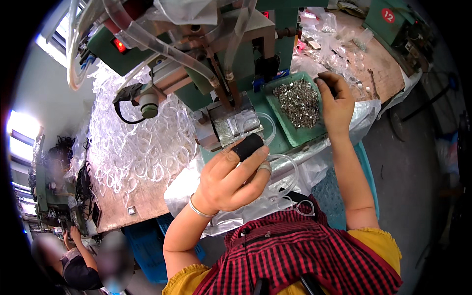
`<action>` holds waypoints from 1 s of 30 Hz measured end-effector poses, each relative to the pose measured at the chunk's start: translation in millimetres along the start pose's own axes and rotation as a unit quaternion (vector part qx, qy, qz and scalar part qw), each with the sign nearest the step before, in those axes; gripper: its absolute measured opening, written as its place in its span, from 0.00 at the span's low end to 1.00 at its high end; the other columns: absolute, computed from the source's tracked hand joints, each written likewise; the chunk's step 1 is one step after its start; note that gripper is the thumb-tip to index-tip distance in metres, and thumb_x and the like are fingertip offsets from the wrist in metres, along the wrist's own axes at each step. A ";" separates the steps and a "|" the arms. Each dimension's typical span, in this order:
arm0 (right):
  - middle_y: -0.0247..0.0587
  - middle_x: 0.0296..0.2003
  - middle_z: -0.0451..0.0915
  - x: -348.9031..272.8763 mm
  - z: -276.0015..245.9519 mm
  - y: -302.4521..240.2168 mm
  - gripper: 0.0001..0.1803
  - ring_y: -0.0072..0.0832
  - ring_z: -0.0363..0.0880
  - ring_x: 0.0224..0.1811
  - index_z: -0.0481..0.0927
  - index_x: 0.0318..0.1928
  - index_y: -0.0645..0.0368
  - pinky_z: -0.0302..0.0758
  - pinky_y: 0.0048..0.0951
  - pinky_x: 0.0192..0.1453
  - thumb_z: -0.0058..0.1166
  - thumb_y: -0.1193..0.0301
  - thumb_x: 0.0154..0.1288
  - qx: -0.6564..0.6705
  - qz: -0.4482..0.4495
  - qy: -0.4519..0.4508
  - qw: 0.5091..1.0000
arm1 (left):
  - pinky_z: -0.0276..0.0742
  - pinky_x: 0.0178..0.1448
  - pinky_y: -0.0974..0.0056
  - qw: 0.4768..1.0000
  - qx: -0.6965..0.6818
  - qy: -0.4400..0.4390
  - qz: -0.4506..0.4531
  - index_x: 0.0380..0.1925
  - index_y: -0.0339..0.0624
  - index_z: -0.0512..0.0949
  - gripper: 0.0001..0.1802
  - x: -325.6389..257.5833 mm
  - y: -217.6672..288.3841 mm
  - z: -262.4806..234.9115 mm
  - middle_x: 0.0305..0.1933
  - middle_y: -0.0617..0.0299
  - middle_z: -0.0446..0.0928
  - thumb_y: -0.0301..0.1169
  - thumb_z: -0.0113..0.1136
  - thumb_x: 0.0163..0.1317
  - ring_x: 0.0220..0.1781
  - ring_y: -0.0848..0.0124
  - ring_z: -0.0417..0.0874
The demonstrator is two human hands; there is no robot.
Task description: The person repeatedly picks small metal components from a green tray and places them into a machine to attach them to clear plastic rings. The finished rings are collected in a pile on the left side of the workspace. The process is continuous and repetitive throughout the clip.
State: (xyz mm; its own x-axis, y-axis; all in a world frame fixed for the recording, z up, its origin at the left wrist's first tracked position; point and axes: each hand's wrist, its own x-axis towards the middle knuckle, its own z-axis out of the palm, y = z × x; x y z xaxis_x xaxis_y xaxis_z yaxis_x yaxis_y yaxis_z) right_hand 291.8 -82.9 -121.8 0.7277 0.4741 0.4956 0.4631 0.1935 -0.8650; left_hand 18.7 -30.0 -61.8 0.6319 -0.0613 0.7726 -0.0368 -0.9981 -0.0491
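My left hand (231, 179) is in front of the green machine (206, 54), its index finger in a black cover. It holds a loop of clear plastic tubing (287, 169) that reaches toward the machine's metal die block (236, 125). My right hand (337, 101) rests at the far edge of a green tray (295, 137) filled with small shiny metal pieces (299, 102), fingers pinched together over the pile. Whether a piece is between the fingers is hidden.
A large heap of clear tubing rings (132, 142) covers the wooden bench (142, 201) at left. Clear plastic bags (339, 44) lie on the bench at the back right. Another green machine (393, 19) stands far right. Another person (73, 255) works at lower left. Blue crates (147, 246) sit below.
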 end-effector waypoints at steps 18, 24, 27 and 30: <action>0.38 0.37 0.85 -22.7 2.7 -0.1 0.10 0.26 0.83 0.40 0.86 0.42 0.57 0.76 0.26 0.47 0.63 0.68 0.60 -0.145 0.013 -0.145 0.979 | 0.84 0.50 0.47 0.993 0.011 0.041 -0.109 0.36 0.37 0.75 0.16 -74.5 43.7 0.6 0.48 0.45 0.81 0.15 0.68 0.48 0.46 0.47 0.85; 0.38 0.33 0.85 -78.6 -45.6 -4.7 0.08 0.20 0.80 0.35 0.84 0.38 0.62 0.75 0.24 0.44 0.62 0.70 0.62 -0.030 0.104 -0.018 0.994 | 0.83 0.51 0.42 0.950 -0.157 0.091 -0.254 0.33 0.29 0.71 0.05 -40.8 56.2 -44.2 0.46 0.37 0.80 0.21 0.47 0.67 0.41 0.45 0.86; 0.40 0.28 0.85 -113.8 -87.1 -5.4 0.08 0.23 0.82 0.32 0.85 0.37 0.62 0.76 0.25 0.40 0.61 0.70 0.59 -0.124 0.218 -0.164 0.954 | 0.85 0.46 0.49 0.960 -0.147 0.162 -0.174 0.31 0.30 0.73 0.09 -38.6 47.2 -47.3 0.45 0.36 0.80 0.23 0.46 0.69 0.39 0.48 0.86; 0.43 0.25 0.84 -131.0 -91.0 19.5 0.11 0.31 0.83 0.29 0.85 0.34 0.62 0.76 0.32 0.37 0.61 0.66 0.57 -0.251 0.261 -0.372 0.855 | 0.85 0.43 0.54 0.947 -0.121 0.064 -0.292 0.25 0.33 0.69 0.10 -25.0 62.1 -52.9 0.46 0.39 0.80 0.24 0.55 0.64 0.43 0.48 0.86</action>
State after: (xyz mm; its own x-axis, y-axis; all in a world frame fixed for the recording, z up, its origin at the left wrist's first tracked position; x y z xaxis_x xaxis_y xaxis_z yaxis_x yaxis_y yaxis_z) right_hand 251.6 -219.3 -196.5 0.4640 0.8347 -0.2967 0.4683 -0.5154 -0.7177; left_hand -40.3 -90.5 -50.7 0.5005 0.5169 0.6945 0.1035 -0.8321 0.5448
